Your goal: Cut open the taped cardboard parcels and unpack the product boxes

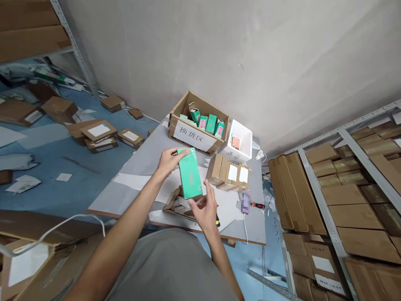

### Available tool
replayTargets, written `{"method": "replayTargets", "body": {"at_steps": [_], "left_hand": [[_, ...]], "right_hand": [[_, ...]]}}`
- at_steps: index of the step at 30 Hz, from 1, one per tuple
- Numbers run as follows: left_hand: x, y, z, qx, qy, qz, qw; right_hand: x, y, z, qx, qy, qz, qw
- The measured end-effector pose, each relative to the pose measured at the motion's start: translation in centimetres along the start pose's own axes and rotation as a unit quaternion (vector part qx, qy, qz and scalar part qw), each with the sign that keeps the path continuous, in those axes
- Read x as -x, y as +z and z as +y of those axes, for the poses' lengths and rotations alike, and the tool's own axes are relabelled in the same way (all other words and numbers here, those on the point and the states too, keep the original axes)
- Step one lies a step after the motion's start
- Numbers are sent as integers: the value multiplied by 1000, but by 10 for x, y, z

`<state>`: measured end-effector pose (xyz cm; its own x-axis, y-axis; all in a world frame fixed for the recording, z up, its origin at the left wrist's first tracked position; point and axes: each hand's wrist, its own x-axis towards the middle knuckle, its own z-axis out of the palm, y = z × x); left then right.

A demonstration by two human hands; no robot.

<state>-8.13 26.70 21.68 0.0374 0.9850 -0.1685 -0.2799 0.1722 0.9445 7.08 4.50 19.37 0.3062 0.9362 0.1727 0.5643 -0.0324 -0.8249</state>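
Both my hands hold a green product box (190,173) upright above the grey table (131,173). My left hand (169,161) grips its top left corner, fingers curled round the edge. My right hand (205,207) supports its bottom right corner with fingers closed on it. Under the box lies a torn-open brown cardboard mailer (177,205). Behind it stands an open cardboard carton (188,129) with a white label, holding several similar green boxes (210,123).
A white bin (242,144) sits right of the carton. Three small sealed brown parcels (230,172) stand by my right hand. A blurred phone (246,202) with a cable and a red-handled cutter (258,205) lie at the right. Metal shelving (338,200) holds flat cartons. Parcels litter the blue floor (97,136).
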Motion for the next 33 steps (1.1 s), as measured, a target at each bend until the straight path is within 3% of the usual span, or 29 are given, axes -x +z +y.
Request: {"method": "replayTargets", "body": {"at_steps": [3, 5, 9, 13, 16, 20, 23, 26, 30, 33], "left_hand": [[-1, 0, -2, -28, 22, 16, 999], [1, -1, -3, -49, 38, 11, 998], [8, -9, 1, -79, 54, -18, 995], [13, -31, 16, -76, 71, -55, 993], [12, -51, 28, -87, 75, -74, 991], [8, -70, 35, -44, 51, -107, 992], [6, -78, 30, 36, 7, -140, 990], [6, -82, 22, 95, -32, -161, 982], [4, -81, 16, 98, -47, -140, 984], [1, -75, 16, 80, -55, -111, 989]], "right_hand": [[9, 17, -7, 142, -40, -1, 989], [11, 28, -10, 171, -29, 6, 985], [12, 36, -16, 73, 29, 18, 997], [11, 37, -24, -92, 86, 28, 992], [13, 41, -29, -269, 149, 9, 952], [20, 50, -31, -448, 230, -44, 863], [25, 57, -31, -520, 280, -63, 804], [27, 62, -32, -544, 315, -85, 773], [24, 64, -39, -528, 319, -131, 776], [22, 62, -46, -470, 273, -87, 835]]}}
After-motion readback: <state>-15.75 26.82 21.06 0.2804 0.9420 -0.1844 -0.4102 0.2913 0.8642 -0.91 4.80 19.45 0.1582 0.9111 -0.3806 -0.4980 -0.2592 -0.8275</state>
